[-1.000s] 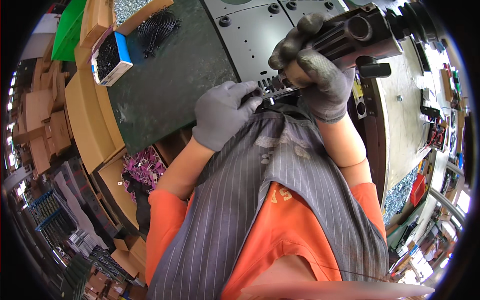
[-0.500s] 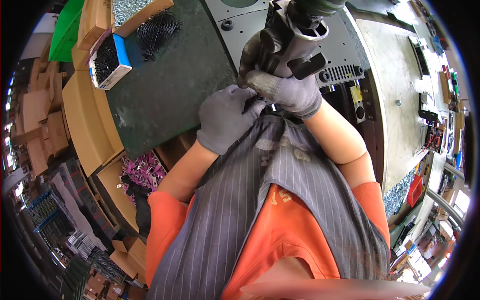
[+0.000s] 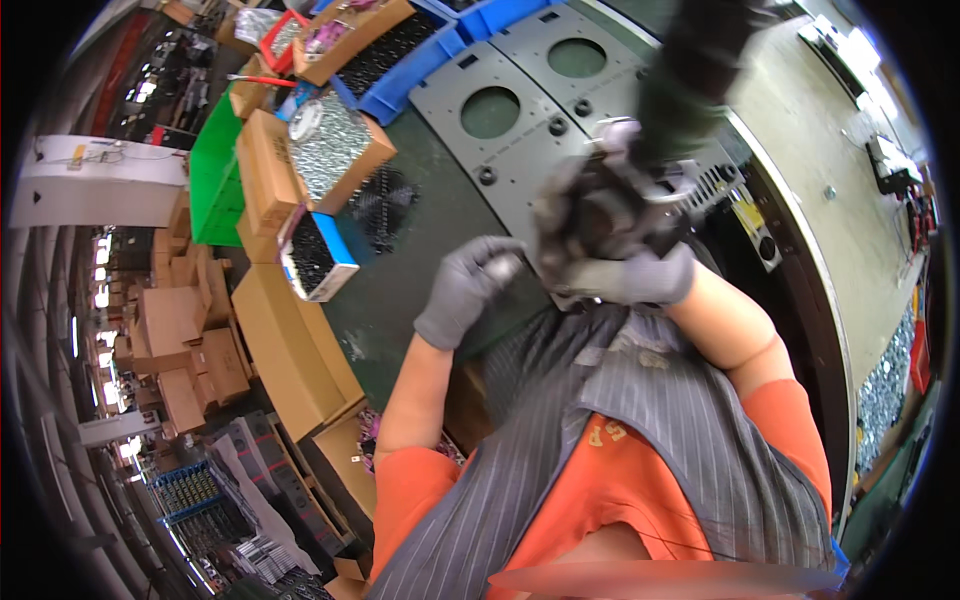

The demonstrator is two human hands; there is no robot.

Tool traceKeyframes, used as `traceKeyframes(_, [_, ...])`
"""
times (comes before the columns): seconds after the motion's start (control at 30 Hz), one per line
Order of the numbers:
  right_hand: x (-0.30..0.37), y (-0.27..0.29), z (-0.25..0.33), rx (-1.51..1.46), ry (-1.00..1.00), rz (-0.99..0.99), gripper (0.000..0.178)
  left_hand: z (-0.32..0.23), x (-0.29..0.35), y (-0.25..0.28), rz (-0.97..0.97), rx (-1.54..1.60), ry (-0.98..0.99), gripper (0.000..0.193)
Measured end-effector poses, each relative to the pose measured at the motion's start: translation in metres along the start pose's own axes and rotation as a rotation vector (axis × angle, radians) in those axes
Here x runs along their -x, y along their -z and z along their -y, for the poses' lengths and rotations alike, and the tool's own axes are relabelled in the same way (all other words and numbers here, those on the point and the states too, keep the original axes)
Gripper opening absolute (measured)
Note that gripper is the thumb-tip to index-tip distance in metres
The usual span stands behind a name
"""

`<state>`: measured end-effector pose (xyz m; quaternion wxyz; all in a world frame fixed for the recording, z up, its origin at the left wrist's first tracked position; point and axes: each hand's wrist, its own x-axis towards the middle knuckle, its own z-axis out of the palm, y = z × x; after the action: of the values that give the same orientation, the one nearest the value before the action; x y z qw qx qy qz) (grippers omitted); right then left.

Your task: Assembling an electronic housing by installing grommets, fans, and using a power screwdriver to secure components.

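Note:
My right hand (image 3: 625, 280), in a grey work glove, is wrapped round a gun-shaped metal hand tool (image 3: 610, 205). Motion smears the tool; its dark upper body rises toward the top of the picture. Both are over the near part of a grey perforated metal panel (image 3: 510, 160) with a round cut-out and black round feet. My left hand (image 3: 468, 290), gloved too, is apart from the tool, just left of the panel's edge. Its thumb and forefinger are pinched together; whatever is between them is too small and blurred to name.
On the dark bench mat (image 3: 420, 190) lie black coiled parts (image 3: 382, 208). Farther left are a small box of black parts (image 3: 312, 262), a carton of shiny fasteners (image 3: 335, 150) and a green bin (image 3: 222, 180). Blue trays (image 3: 440, 50) stand at the back. An open carton (image 3: 290, 350) borders the left side.
My left hand has come away from the tool, leftward, its fingertips pinched. The right hand still grips the tool, now blurred. The whole view has shifted, showing more of the bench's far end.

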<state>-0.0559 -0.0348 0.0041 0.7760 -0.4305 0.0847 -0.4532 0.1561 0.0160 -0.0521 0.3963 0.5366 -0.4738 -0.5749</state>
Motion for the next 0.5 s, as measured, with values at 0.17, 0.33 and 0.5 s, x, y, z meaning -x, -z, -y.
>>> traceKeyframes(0.17, [0.005, 0.003, 0.009, -0.143, 0.002, -0.22, 0.052, -0.041, -0.072, 0.101, -0.429, -0.201, -0.138, 0.02])
traceKeyframes(0.33, [0.004, 0.004, 0.001, -0.13, -0.007, -0.261, 0.051, -0.059, -0.131, 0.236, -0.482, -0.594, -0.334, 0.056])
traceKeyframes(0.5, [0.004, 0.014, -0.001, -0.127, -0.065, -0.245, 0.05, -0.089, -0.129, 0.23, -0.569, -0.24, 0.118, 0.061])
